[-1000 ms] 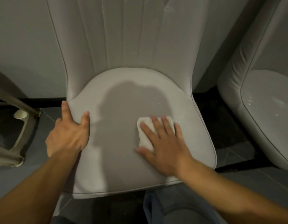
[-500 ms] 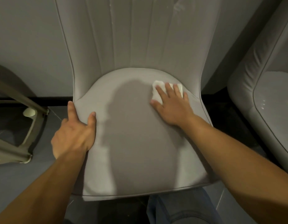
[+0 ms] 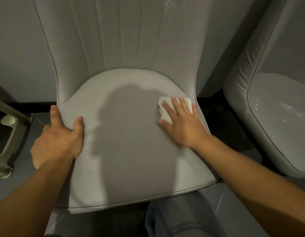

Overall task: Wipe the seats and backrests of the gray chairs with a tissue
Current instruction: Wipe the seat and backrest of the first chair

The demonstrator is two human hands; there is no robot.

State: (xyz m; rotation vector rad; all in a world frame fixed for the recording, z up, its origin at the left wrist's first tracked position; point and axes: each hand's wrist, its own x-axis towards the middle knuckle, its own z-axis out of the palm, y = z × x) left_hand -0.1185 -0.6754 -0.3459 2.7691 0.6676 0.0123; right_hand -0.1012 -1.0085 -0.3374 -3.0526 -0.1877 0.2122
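A gray upholstered chair fills the head view, its seat (image 3: 127, 134) in front of me and its ribbed backrest (image 3: 124, 35) rising behind. My right hand (image 3: 181, 124) lies flat with straight fingers on a folded white tissue (image 3: 166, 104), pressing it onto the right rear part of the seat near the edge. My left hand (image 3: 57, 141) holds the seat's left edge, thumb on top of the cushion and index finger along the rim; its other fingers are hidden below.
A second gray chair (image 3: 275, 108) stands close on the right, with small droplets on its seat. A metal frame leg (image 3: 11, 134) with a white cap stands on the dark tiled floor at left. My knee in jeans (image 3: 179, 218) is below the seat's front.
My right hand slid the tissue from the front middle of the seat to the rear near the backrest, then outward to the right edge. My left hand kept its hold on the left edge.
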